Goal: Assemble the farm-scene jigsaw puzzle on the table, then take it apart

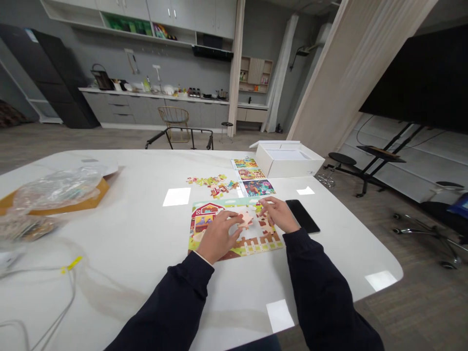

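white marbled table [139, 268] across the frame, kitchen counter [204, 113] behind, upper left. right of upper centre, open white box [292, 169], pale inside, contents unclear. far left, clear plastic [62, 187] over orange-brown packaging [98, 196]. just right of centre, farm puzzle [243, 241], long axis left to right, rising slightly rightward, barn print at left end, fence print along near edge. left hand [215, 235]: fingers narrowly parted at pink-and-brown piece [247, 221]; cannot tell whether gripping. right hand [281, 214]: fingertips bent close together over puzzle's upper right; cannot tell whether holding anything.
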{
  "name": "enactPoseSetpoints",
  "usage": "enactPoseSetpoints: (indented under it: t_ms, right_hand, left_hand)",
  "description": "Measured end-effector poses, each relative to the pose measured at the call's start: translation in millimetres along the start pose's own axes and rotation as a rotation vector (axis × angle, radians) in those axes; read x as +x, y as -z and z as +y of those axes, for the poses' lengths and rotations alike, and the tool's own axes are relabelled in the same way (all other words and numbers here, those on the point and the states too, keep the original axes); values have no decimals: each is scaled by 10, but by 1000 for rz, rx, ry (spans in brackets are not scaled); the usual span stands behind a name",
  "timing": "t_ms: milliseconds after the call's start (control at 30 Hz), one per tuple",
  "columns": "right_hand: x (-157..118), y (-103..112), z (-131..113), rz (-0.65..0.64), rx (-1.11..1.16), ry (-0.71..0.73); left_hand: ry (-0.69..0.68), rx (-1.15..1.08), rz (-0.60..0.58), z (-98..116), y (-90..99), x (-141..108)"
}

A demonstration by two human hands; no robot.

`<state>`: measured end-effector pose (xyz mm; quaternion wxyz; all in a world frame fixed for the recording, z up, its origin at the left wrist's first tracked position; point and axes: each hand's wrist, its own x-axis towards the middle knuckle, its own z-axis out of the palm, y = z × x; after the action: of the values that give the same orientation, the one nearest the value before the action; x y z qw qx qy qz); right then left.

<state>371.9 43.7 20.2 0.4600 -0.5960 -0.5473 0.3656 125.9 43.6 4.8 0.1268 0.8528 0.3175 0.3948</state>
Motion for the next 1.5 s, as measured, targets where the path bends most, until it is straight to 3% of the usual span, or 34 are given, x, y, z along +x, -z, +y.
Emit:
enactPoseSetpoints:
  t_ms: [67,167,267,367,533,1500]
  right_hand:
    - [1,187,166,45,-128,24]
    - [-9,325,352,-15,-224,-39]
    - [-13,303,430,-117,-235,-139]
    - [-2,253,463,-169,-242,-113]
    - [39,254,553,-203,-295,51]
    - [-11,241,464,-213,-506,96]
  left_hand:
    - [-36,28,-99,41,-71,35]
    - [-44,41,-192,133,-212,112]
    - [-24,39,-256,204,-339,159]
    - [14,24,-299,215,-399,150]
    - [56,17,-319,180,-393,108]
    - [-28,180,-380,329,-350,102]
